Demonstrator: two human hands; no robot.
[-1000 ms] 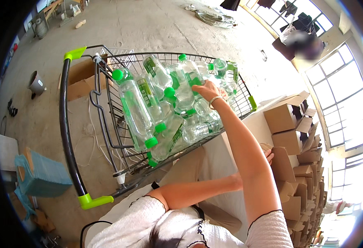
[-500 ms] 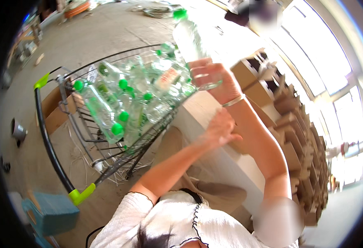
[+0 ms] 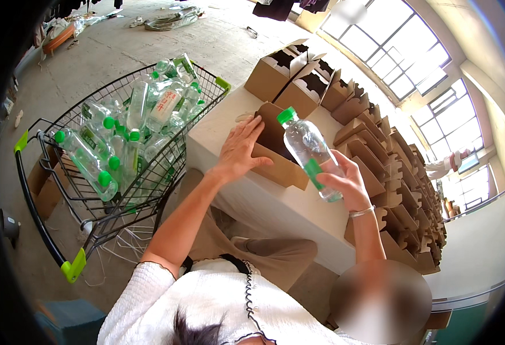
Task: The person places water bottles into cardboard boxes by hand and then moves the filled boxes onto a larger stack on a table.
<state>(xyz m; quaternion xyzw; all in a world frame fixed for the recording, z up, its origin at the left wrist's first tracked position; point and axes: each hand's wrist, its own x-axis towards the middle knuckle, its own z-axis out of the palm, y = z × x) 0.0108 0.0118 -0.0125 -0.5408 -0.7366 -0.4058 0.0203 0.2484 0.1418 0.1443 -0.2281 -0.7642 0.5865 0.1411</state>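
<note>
My right hand (image 3: 347, 181) is wrapped round the lower part of a clear plastic bottle (image 3: 310, 144) with a green cap. The bottle tilts, its cap pointing up and to the left, over the right side of an open cardboard box (image 3: 287, 167). That box stands on a pale work surface (image 3: 218, 118). My left hand (image 3: 238, 152) lies against the box's left side, fingers stretched along its edge and thumb spread apart. The box's inside is dark and partly hidden by the bottle.
On the left stands a wire shopping cart (image 3: 114, 221) heaped with green-capped bottles (image 3: 140, 103). Open cardboard boxes with dark contents (image 3: 290, 75) stand at the far end of the surface. Rows of more open boxes (image 3: 402, 201) fill the right side. White strips lie under the cart.
My right hand has brought the bottle from beside the cart to over the box. My left hand has moved onto the box's side. The view has shifted, showing more of the surface.
</note>
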